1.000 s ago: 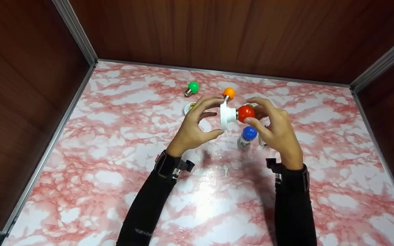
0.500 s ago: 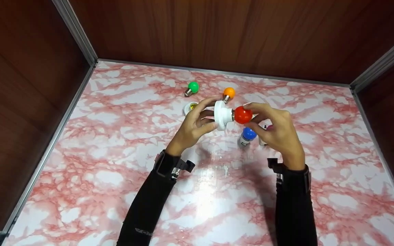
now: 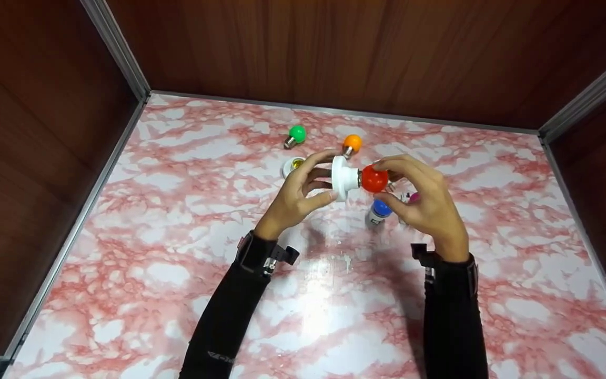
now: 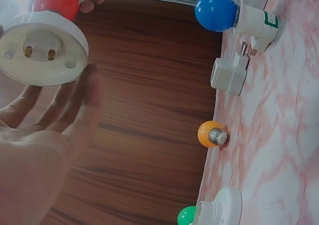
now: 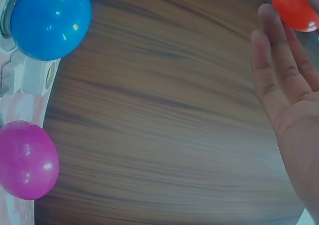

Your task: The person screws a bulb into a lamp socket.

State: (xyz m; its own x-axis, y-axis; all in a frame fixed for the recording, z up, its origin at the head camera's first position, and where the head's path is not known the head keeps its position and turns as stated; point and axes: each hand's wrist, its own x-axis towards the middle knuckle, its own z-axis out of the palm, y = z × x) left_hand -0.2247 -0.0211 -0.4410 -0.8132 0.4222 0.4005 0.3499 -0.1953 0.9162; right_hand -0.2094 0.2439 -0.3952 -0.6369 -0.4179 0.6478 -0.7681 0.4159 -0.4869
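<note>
Above the table, my left hand [image 3: 292, 197] holds a white round lamp holder [image 3: 339, 179] by its wide base, thumb below and fingers above. In the left wrist view two brass contacts show on the underside of that base. With thumb and fingers my right hand [image 3: 429, 197] pinches a red light bulb [image 3: 374, 179], lying sideways with its screw end in the mouth of the holder. A sliver of metal thread shows between bulb and holder. In the right wrist view the red bulb is partly cut off by the frame's edge.
A green bulb [image 3: 297, 135] and an orange bulb [image 3: 352, 142] lie at the back. Another lamp holder [image 3: 288, 168] sits behind my left hand. A blue bulb [image 3: 382, 207] in a white plug-in socket, a pink bulb [image 5: 28, 160] and a white plug-in adapter [image 4: 230, 75] stand near my right hand.
The fingers and thumb of my left hand, spread wider before, have closed onto the holder's base. Holder and red bulb have shifted slightly left, and my right fingers have moved round the bulb.
</note>
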